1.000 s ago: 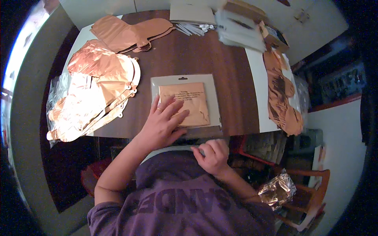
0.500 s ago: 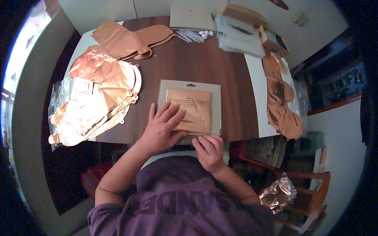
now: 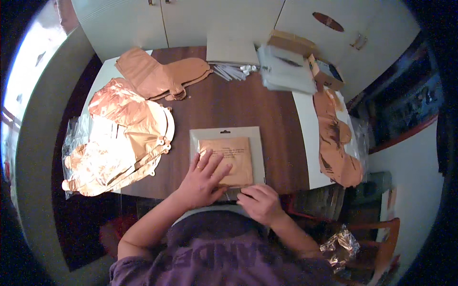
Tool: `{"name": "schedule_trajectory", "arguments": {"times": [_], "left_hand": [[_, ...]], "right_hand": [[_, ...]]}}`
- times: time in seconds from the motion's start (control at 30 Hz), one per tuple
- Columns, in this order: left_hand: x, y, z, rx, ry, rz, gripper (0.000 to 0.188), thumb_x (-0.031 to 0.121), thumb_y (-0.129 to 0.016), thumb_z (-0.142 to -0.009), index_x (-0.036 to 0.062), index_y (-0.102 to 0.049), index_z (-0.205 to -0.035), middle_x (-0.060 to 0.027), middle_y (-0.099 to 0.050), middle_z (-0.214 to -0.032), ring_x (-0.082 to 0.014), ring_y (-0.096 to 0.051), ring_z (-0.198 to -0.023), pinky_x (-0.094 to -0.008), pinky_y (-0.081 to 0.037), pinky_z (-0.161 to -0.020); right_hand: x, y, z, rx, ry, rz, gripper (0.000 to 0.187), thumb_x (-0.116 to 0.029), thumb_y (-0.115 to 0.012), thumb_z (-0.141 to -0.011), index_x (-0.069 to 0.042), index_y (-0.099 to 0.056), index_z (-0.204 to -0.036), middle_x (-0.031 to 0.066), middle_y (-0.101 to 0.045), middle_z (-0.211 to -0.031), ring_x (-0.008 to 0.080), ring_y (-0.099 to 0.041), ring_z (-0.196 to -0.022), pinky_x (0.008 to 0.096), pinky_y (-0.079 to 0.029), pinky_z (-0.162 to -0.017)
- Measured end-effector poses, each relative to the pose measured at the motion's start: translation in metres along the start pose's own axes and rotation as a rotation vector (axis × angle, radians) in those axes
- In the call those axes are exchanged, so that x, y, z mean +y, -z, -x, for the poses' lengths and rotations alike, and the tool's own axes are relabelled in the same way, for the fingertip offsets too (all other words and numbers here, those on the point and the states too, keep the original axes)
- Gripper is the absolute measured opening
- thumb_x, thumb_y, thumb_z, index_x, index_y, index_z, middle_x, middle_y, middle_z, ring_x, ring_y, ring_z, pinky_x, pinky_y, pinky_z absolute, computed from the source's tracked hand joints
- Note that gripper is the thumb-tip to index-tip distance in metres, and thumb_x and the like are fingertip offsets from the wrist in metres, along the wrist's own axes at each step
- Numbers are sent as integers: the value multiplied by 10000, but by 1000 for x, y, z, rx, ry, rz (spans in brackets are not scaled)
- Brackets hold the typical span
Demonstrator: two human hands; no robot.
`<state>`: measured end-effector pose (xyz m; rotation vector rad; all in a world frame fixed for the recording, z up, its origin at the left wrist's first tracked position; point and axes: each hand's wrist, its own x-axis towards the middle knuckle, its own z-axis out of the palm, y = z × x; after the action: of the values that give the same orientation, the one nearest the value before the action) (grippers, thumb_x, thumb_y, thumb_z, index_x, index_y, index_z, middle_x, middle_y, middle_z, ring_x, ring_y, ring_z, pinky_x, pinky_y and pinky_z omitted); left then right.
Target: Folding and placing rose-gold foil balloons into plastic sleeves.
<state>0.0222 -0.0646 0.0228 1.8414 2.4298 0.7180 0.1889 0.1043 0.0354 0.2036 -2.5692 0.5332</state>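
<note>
A flat packet (image 3: 257,157) with a grey card backing and a hang hole lies near the table's front edge. On its front shows a folded copper-coloured foil piece (image 3: 238,167) with dark print. My left hand (image 3: 202,178) rests on the foil piece's left side, fingers spread and a ring on one. At the packet's lower right edge, my right hand (image 3: 261,202) is closed with its fingertips pinched on that edge. Exactly what lies between those fingertips is partly hidden. A thin pale strip shows between the two hands.
Shiny copper foil balloons (image 3: 129,128) pile up at the left, below flat matte ones (image 3: 162,71). At the back are a grey card stack (image 3: 231,50), white straws (image 3: 229,71), clear bags (image 3: 286,71) and a small box (image 3: 327,74). Another foil shape (image 3: 334,143) lies right.
The view has tilted up, so the table and packet sit lower in the picture. My left hand still lies on the packet; my right hand stays at its lower edge, slightly turned.
</note>
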Motion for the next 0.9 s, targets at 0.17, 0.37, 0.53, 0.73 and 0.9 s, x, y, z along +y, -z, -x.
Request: {"name": "schedule_trajectory", "arguments": {"times": [0.17,0.37,0.53,0.73,0.9], "left_hand": [[0,-4,2,-26,5,-64,616,376,-680,-810,168,-488,-1357,-194,-377,-1441,-442,-290,-1367,-626,-226,-1088],[0,-5,3,-74,-11,9,575,378,-610,-894,199,-431,-1410,-191,-286,-1519,-436,-198,-1426,-610,-173,-1130],[-3,-6,2,4,-83,-3,589,367,-654,-845,161,-486,-1371,-185,-394,-1431,-418,-326,-1356,-579,-236,-1110],[-3,3,-1,15,-70,51,571,350,-663,-836,142,-510,-1346,-185,-413,-1416,-415,-331,-1354,-578,-234,-1115],[-7,-4,3,44,-68,45,562,339,-668,-833,131,-517,-1332,-188,-415,-1419,-413,-333,-1356,-565,-240,-1120]], "right_hand": [[54,41,-67,-249,-283,-344,113,-139,-730,-789,-52,-699,-855,119,-680,-840,259,-665,-761,333,-528,-692],[151,-34,-213,11,-322,-97,176,-215,-678,-822,-50,-707,-875,153,-679,-898,319,-657,-819,397,-524,-725],[203,-102,-279,-57,-335,199,190,-210,-665,-777,-43,-704,-859,190,-672,-899,362,-650,-862,443,-527,-781],[219,-102,-280,-235,-554,281,165,-202,-674,-716,-69,-714,-806,172,-669,-808,360,-657,-804,453,-533,-765],[204,-90,-278,-135,-436,166,216,-194,-674,-742,-51,-690,-903,182,-655,-969,362,-646,-910,429,-526,-809]]}}
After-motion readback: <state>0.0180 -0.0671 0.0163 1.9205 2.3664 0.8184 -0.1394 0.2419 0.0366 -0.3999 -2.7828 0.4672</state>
